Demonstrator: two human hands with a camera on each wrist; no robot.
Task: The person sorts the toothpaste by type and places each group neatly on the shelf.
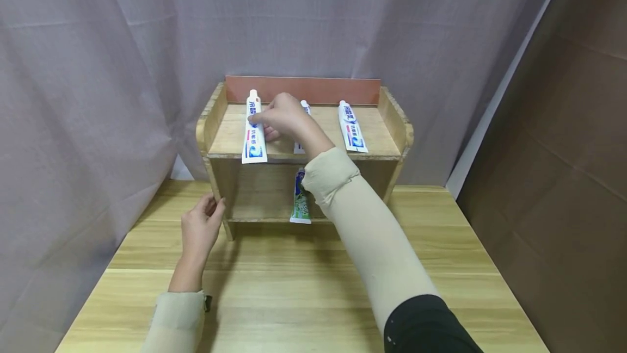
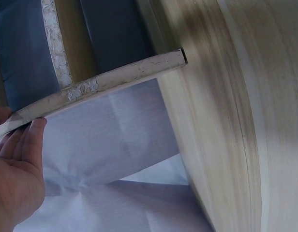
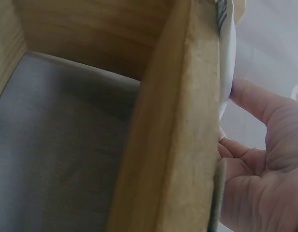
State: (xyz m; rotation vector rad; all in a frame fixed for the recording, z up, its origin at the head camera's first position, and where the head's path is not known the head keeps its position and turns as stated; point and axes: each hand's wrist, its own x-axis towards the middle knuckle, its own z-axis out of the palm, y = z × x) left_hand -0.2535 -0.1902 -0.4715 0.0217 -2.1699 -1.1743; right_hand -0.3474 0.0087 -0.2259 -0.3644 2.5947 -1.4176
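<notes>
My left hand (image 1: 200, 230) grips the front edge of the left side panel (image 2: 125, 70) of a two-tier wooden shelf (image 1: 323, 154), fingers on the outer face in the left wrist view. Over the top tier, my right hand (image 1: 284, 119) pinches a white and blue toothpaste tube (image 1: 253, 135) near its middle. This tube lies cap to the back, its flat end past the front edge. In the right wrist view a finger (image 3: 255, 99) touches the tube (image 3: 228, 63); the board hides part of the grip.
Another white tube (image 1: 300, 148) lies mid-tier, partly behind my right hand. A third white tube (image 1: 352, 127) is at the right. On the lower tier lies a green tube (image 1: 300, 200), beside my sleeve. The shelf stands on a wooden table (image 1: 284, 298) before a grey curtain (image 1: 303, 21).
</notes>
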